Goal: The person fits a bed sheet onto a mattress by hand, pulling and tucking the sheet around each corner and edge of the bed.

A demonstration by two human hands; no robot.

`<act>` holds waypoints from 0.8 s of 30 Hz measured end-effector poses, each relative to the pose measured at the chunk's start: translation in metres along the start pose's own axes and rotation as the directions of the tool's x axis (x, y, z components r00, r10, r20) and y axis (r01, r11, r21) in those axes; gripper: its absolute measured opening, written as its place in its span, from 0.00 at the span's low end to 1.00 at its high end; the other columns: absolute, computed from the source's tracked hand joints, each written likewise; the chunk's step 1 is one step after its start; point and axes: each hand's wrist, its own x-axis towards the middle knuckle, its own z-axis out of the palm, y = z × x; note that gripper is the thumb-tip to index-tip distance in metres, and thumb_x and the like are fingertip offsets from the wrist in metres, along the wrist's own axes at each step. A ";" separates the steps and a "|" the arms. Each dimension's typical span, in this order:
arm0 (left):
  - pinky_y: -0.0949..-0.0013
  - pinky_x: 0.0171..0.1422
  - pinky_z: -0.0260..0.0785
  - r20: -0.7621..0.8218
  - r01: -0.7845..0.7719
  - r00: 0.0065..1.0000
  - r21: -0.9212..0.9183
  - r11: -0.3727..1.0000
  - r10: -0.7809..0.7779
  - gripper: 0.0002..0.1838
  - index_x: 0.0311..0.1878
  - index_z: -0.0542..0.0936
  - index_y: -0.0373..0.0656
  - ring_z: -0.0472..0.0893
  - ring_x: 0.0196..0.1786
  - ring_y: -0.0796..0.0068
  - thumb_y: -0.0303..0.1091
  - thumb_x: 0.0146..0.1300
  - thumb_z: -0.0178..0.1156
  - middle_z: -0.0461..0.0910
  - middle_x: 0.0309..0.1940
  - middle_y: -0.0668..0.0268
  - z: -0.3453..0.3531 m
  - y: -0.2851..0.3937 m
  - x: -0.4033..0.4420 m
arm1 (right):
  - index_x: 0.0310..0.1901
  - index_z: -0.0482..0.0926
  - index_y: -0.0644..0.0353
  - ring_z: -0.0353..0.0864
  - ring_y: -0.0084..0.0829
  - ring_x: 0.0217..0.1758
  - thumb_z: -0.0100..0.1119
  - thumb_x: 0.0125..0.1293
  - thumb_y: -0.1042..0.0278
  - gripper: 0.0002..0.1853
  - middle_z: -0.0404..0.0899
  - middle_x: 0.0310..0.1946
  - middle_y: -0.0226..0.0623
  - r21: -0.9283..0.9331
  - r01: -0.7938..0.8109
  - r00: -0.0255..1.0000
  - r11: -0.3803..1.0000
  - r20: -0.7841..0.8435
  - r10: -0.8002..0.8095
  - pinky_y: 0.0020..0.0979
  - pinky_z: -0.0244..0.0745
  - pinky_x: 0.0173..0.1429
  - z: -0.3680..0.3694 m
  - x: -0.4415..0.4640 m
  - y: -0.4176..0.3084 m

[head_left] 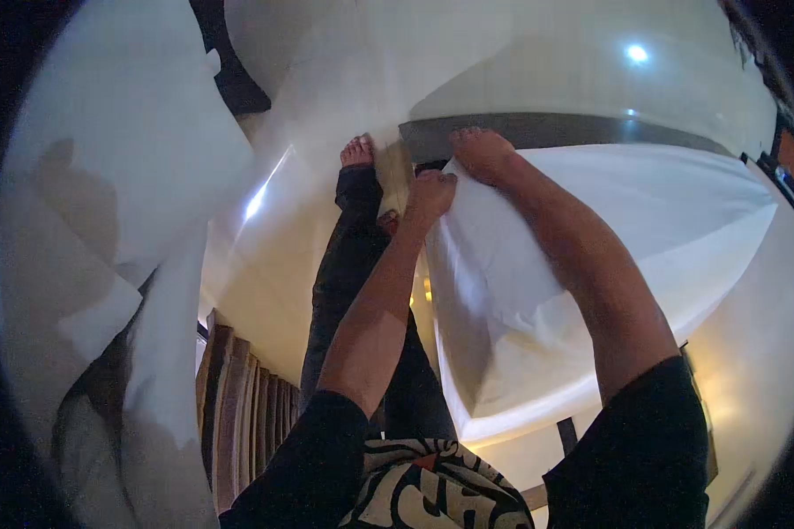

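A white bed sheet [626, 189] covers the mattress to the right of my legs. At its near corner, my left hand [434, 192] is closed in a fist at the sheet's side edge. My right hand [483, 155] is just beyond it, over the top edge of the sheet, with its fingers bent down along the border and closed on the fabric. The undersides of both hands are hidden, so how much cloth they grip is not visible. Folds run through the sheet below my right forearm.
A grey bed base edge [573, 130] runs along the mattress. My bare foot [357, 152] stands on the glossy floor [273, 238] beside the bed. More white bedding [150, 176] lies at the left. Striped curtains [247, 397] hang at lower left.
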 end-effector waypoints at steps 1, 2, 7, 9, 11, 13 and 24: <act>0.54 0.43 0.71 -0.002 -0.004 1.000 -0.002 1.000 0.004 0.10 0.30 0.78 0.38 0.80 0.40 0.49 0.35 0.55 0.53 0.80 0.31 0.51 0.003 0.004 -0.005 | 0.45 0.71 0.67 0.78 0.45 0.49 0.47 0.61 0.68 0.14 0.77 0.42 0.51 -0.003 -0.004 1.000 1.000 0.000 0.004 0.42 0.73 0.54 0.000 -0.005 0.000; 0.54 0.44 0.71 -0.096 0.139 0.983 -0.146 0.979 -0.154 0.10 0.31 0.78 0.38 0.80 0.40 0.50 0.34 0.55 0.53 0.80 0.32 0.51 -0.006 0.014 -0.014 | 0.44 0.72 0.66 0.78 0.46 0.48 0.48 0.61 0.67 0.13 0.78 0.41 0.51 -0.010 -0.017 1.000 1.000 0.005 0.017 0.43 0.73 0.54 -0.005 -0.006 -0.001; 0.59 0.40 0.72 -0.176 0.323 0.851 -0.569 0.756 -0.495 0.14 0.42 0.78 0.39 0.80 0.35 0.59 0.39 0.62 0.53 0.81 0.32 0.58 0.016 0.009 -0.066 | 0.39 0.76 0.65 0.78 0.51 0.45 0.50 0.60 0.64 0.13 0.79 0.37 0.52 0.093 0.047 0.998 0.995 0.027 -0.050 0.45 0.73 0.52 -0.011 -0.008 0.004; 0.60 0.38 0.72 -0.162 0.311 0.846 -0.624 0.717 -0.508 0.16 0.45 0.78 0.40 0.80 0.32 0.63 0.42 0.65 0.53 0.81 0.31 0.60 0.027 0.005 -0.077 | 0.37 0.78 0.66 0.78 0.52 0.44 0.51 0.60 0.62 0.14 0.79 0.36 0.52 0.152 0.095 0.994 0.984 0.034 -0.102 0.46 0.73 0.51 -0.010 -0.007 0.002; 0.63 0.42 0.72 0.038 0.447 0.784 -0.727 0.521 -0.620 0.16 0.46 0.78 0.38 0.80 0.36 0.66 0.41 0.65 0.54 0.81 0.33 0.60 0.024 0.010 -0.074 | 0.35 0.80 0.66 0.78 0.54 0.43 0.50 0.60 0.60 0.16 0.79 0.36 0.53 0.153 0.066 0.988 0.986 0.126 -0.086 0.47 0.73 0.51 -0.015 -0.012 -0.001; 0.64 0.43 0.72 0.138 0.500 0.745 -0.763 0.410 -0.653 0.16 0.46 0.78 0.38 0.80 0.37 0.68 0.41 0.65 0.54 0.81 0.35 0.60 0.015 0.019 -0.069 | 0.34 0.80 0.66 0.77 0.55 0.43 0.50 0.60 0.58 0.17 0.79 0.36 0.53 0.142 0.050 0.982 0.989 0.172 -0.074 0.47 0.73 0.51 -0.019 -0.016 -0.001; 0.63 0.67 0.56 -0.044 0.263 0.875 -0.793 0.549 -0.483 0.24 0.61 0.69 0.39 0.71 0.58 0.56 0.43 0.73 0.33 0.72 0.54 0.50 0.019 0.031 -0.068 | 0.43 0.79 0.68 0.74 0.53 0.54 0.36 0.64 0.50 0.28 0.76 0.47 0.57 0.177 -0.055 0.908 0.983 0.418 -0.024 0.48 0.64 0.61 -0.023 -0.005 -0.010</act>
